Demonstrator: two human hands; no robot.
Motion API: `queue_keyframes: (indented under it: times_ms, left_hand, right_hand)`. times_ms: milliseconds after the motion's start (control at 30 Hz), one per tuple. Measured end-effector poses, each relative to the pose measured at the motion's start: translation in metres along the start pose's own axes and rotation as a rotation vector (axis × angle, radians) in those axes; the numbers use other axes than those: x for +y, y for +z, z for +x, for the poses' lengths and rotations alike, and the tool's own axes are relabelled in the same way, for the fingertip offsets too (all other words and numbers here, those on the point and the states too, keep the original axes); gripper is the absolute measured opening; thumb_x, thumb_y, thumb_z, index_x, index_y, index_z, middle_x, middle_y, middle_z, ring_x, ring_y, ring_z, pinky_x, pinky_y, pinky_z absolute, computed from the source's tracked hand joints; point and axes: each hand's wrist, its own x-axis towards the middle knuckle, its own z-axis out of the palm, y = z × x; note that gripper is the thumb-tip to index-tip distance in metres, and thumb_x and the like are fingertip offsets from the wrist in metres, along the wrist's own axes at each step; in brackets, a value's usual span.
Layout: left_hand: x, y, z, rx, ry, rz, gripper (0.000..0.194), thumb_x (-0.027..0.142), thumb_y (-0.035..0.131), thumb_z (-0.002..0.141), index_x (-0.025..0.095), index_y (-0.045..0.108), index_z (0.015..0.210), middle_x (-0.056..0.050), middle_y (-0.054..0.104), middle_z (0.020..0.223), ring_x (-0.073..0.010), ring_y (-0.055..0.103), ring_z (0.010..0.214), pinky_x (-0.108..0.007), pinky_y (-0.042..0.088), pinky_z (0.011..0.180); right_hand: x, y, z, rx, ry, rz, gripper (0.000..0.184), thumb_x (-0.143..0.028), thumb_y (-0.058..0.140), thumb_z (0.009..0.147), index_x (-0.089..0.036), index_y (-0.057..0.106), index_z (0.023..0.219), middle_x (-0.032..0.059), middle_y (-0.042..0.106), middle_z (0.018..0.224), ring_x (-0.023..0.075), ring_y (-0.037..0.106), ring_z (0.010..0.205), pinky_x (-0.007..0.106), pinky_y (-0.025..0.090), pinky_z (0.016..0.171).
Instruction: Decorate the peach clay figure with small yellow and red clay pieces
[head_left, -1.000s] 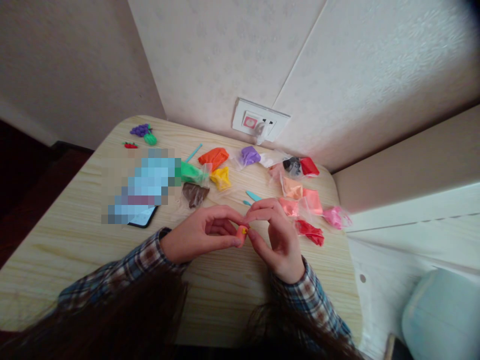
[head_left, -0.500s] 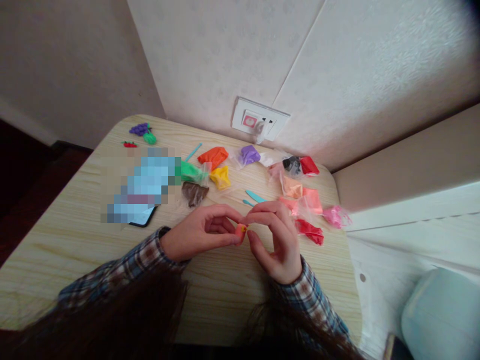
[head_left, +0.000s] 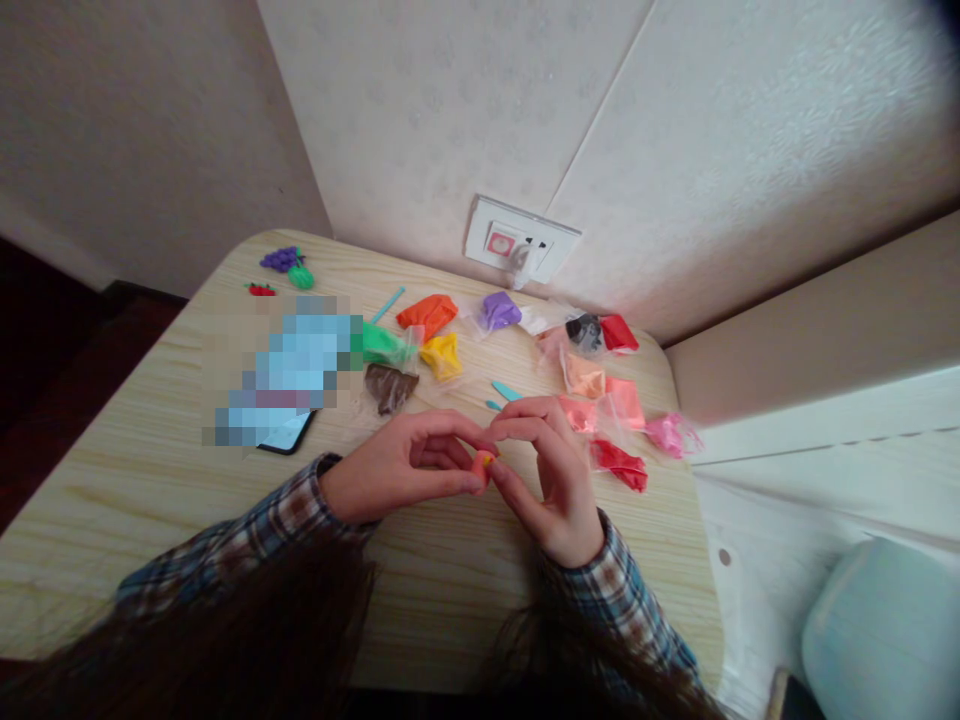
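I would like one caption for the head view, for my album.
Left hand holding a small pink piece, right hand at its yellow spot.

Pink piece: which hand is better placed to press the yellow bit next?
Likely the right hand: its thumb is at the yellow bit; the left hand holds the pink piece.

A white rectangular wall socket (head_left: 481, 238) with a translucent plug (head_left: 525, 264) faces you above the pale wood-grain table (head_left: 150, 430); on your left, a black-edged phone (head_left: 285, 433) lies partly pixelated near a purple beaded cluster (head_left: 280, 260), while a pale blue rounded container (head_left: 889, 630) stands beyond the table at right.
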Motion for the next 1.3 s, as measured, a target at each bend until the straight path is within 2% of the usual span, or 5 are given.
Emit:
queue_keyframes:
  times_ms: [500,633,833,1067,1300]
  left_hand:
    - [0.001,0.000,-0.001,-0.019,0.017,-0.014,0.027,0.011,0.071,0.068,0.017,0.064,0.094,0.000,0.068,0.083,-0.0123,0.066,0.079,-0.027,0.053,0.077]
    - [0.003,0.000,-0.001,-0.025,0.004,-0.048,0.027,0.011,0.070,0.068,0.016,0.065,0.094,0.000,0.068,0.083,-0.0118,0.066,0.077,-0.026,0.053,0.076]
    - [0.005,-0.003,0.000,0.029,0.005,-0.030,0.025,0.013,0.070,0.068,0.016,0.065,0.093,0.000,0.069,0.084,-0.0121,0.065,0.079,-0.024,0.051,0.075]
    - [0.003,-0.004,0.001,0.068,-0.003,-0.034,0.027,0.015,0.071,0.068,0.016,0.063,0.094,0.000,0.070,0.079,-0.0139,0.066,0.076,-0.028,0.051,0.076]
    - [0.004,-0.007,0.003,0.154,0.051,0.002,0.030,0.018,0.071,0.068,0.015,0.062,0.097,-0.005,0.068,0.096,-0.0135,0.065,0.076,-0.028,0.051,0.073]
  right_hand:
    - [0.004,-0.001,0.001,-0.019,0.031,0.097,0.015,-0.018,0.056,0.084,-0.023,0.057,0.098,0.0026,0.053,0.096,0.0172,0.050,0.095,0.035,0.041,0.084]
    - [0.005,-0.005,0.000,-0.018,0.018,0.110,0.016,-0.026,0.054,0.086,-0.023,0.057,0.101,0.0037,0.053,0.098,0.0190,0.050,0.097,0.036,0.040,0.086]
    - [0.007,-0.010,0.002,-0.094,-0.023,-0.136,0.035,-0.031,0.065,0.078,-0.023,0.053,0.110,0.0070,0.051,0.109,0.0239,0.049,0.104,0.044,0.039,0.090]
    - [0.007,-0.006,0.000,-0.108,-0.042,-0.255,0.027,-0.028,0.064,0.079,-0.023,0.053,0.104,0.0074,0.050,0.112,0.0246,0.048,0.106,0.047,0.038,0.089]
    - [0.009,-0.013,0.000,-0.030,-0.015,-0.276,0.028,-0.029,0.062,0.079,-0.025,0.054,0.106,0.0069,0.049,0.113,0.0250,0.047,0.108,0.047,0.038,0.091]
